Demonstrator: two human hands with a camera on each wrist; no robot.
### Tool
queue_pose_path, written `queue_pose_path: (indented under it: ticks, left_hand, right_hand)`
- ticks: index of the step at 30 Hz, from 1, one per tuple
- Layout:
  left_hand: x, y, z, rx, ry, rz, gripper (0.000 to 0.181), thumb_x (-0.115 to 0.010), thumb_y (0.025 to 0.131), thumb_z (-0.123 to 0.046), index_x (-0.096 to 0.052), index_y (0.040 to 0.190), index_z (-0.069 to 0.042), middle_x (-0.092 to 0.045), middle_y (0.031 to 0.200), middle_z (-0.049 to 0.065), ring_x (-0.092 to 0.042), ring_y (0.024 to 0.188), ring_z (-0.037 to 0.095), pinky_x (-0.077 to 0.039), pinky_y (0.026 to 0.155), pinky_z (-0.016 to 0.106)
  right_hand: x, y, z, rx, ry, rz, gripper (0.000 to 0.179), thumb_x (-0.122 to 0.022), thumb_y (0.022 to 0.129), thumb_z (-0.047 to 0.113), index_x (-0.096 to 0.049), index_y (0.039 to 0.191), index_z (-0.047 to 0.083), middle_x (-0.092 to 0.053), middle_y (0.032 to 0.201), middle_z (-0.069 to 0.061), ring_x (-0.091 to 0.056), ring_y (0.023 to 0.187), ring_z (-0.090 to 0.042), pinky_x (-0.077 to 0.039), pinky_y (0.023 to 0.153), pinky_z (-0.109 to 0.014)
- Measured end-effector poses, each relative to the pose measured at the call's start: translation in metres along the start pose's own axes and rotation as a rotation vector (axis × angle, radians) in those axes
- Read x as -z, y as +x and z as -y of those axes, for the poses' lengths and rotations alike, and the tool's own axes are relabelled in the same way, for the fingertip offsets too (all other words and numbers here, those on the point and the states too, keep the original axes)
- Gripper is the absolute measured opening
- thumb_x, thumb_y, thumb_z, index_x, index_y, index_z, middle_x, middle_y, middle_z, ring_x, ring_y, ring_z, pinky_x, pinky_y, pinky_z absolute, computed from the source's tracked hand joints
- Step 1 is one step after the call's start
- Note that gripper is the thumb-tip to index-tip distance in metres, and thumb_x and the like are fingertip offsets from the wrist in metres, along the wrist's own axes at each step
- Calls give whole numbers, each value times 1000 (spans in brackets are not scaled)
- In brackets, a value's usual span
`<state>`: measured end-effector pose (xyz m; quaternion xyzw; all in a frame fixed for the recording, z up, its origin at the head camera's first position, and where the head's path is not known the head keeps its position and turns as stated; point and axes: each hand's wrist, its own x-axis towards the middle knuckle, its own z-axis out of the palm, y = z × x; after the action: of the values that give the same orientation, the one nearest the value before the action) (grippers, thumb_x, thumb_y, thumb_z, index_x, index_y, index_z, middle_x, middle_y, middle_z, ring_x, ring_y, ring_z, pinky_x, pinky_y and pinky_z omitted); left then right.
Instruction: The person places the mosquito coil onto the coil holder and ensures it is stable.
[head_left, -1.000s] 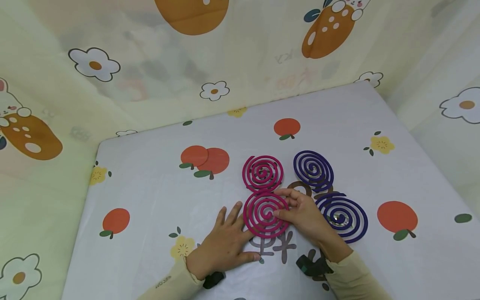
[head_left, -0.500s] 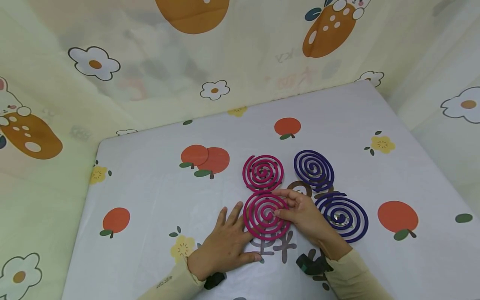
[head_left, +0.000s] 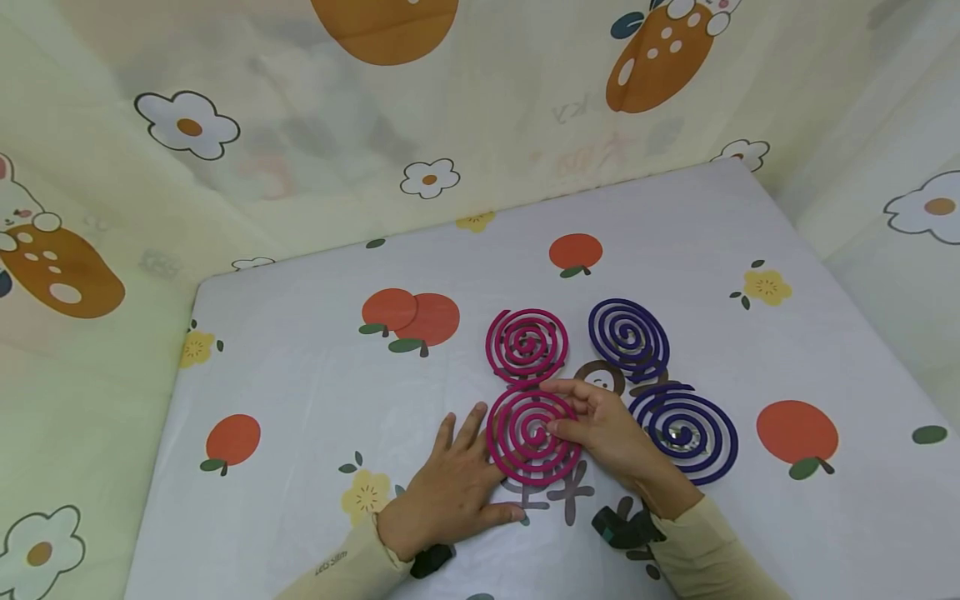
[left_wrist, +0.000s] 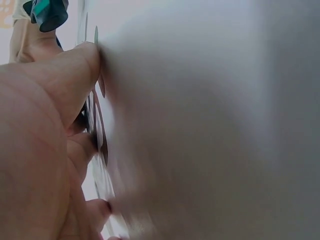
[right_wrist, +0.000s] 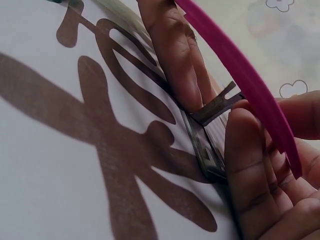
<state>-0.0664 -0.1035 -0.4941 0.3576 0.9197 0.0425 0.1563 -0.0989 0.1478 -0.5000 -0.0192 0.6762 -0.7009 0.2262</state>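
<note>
My right hand (head_left: 615,437) holds the near pink mosquito coil (head_left: 538,433), thumb by its centre and index finger at its far edge. In the right wrist view, this coil (right_wrist: 245,82) is raised at a tilt over a small metal stand (right_wrist: 216,109) with a forked upright prong. My left hand (head_left: 450,496) lies with fingers spread on the tablecloth, its fingertips reaching under the coil's left side. A finger (right_wrist: 175,55) presses at the stand's base. Behind, a second pink coil (head_left: 527,343) sits close to the held one's far edge.
Two dark blue mosquito coils lie to the right, a far one (head_left: 628,336) and a near one (head_left: 681,435) beside my right wrist. The table (head_left: 300,375) has a white cloth printed with fruit and flowers. Patterned curtains (head_left: 315,167) hang around its back and sides.
The near edge of the held pink coil has come slightly toward me. My right index finger has shifted a little left along its far edge. My left hand has hardly moved.
</note>
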Motion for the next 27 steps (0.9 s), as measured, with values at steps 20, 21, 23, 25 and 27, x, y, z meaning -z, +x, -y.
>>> queue_pose_path:
  ticks: [20, 21, 23, 25, 27]
  left_hand:
    - [-2, 1, -3, -2, -27, -18, 79, -52, 94, -75, -40, 161, -37, -19, 174, 7, -4, 161, 39, -16, 122, 69]
    - [-2, 1, -3, -3, -26, -19, 79, -52, 94, -75, -39, 161, -37, -19, 174, 7, -5, 161, 39, -16, 122, 69]
    - [-1, 1, -5, -3, -21, -20, 80, -52, 94, -75, -37, 162, -37, -18, 174, 8, -6, 161, 40, -17, 122, 70]
    - [-1, 1, -6, 1, -19, -20, 81, -51, 94, -76, -34, 164, -37, -18, 174, 8, -7, 160, 40, -17, 122, 69]
    - [-1, 1, -8, 5, -12, -23, 83, -50, 94, -76, -30, 165, -37, -17, 175, 8, -8, 160, 41, -17, 122, 69]
  right_hand:
    - [-5, -2, 1, 22, -50, -71, 49, -66, 97, -4, -55, 145, 0, -64, 138, -23, -68, 121, -34, -59, 91, -29]
    - [-5, -2, 0, 24, -55, -72, 49, -66, 98, -3, -55, 145, 1, -63, 138, -23, -68, 121, -34, -59, 91, -29]
    - [-5, -2, 1, 31, -67, -68, 49, -66, 97, -3, -55, 145, 1, -63, 139, -23, -68, 121, -34, -59, 91, -28]
    - [-5, -2, 1, 34, -77, -62, 50, -67, 97, -3, -55, 145, 1, -63, 140, -23, -68, 121, -34, -59, 91, -28]
    - [-5, -1, 2, 33, -79, -50, 52, -68, 96, -3, -55, 146, 1, -61, 141, -23, -67, 122, -34, -59, 90, -27]
